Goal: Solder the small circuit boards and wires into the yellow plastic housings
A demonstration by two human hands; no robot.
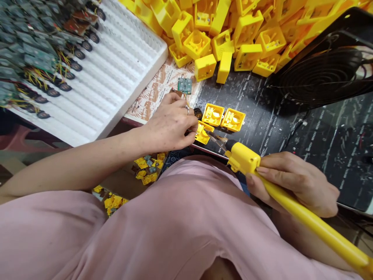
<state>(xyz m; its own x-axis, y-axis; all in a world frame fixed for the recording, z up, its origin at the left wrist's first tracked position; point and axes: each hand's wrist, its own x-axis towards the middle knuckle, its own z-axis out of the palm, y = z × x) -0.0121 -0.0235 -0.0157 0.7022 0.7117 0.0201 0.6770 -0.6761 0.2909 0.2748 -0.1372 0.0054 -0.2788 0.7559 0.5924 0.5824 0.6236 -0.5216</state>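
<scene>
My left hand (177, 122) is closed at the left edge of a small yellow plastic casing (204, 133), its fingertips partly hidden. A small round black speaker (198, 113) lies beside its knuckles, and a green circuit board (184, 85) with wires sits just beyond. My right hand (294, 181) grips a long yellow tool (244, 157) with a black collar and a thin pointed tip; its exact kind is unclear. That tip reaches into the casing by my left hand. Two more open casings, a left one (213, 114) and a right one (233, 119), lie side by side just behind.
Yellow casings (205, 67) are heaped at the back. A white foam tray (131, 58) at left carries rows of circuit boards (37, 58) with wired speakers. A black fan (323, 74) stands at right on the dark tabletop (262, 109). More yellow parts (150, 167) lie below the table edge.
</scene>
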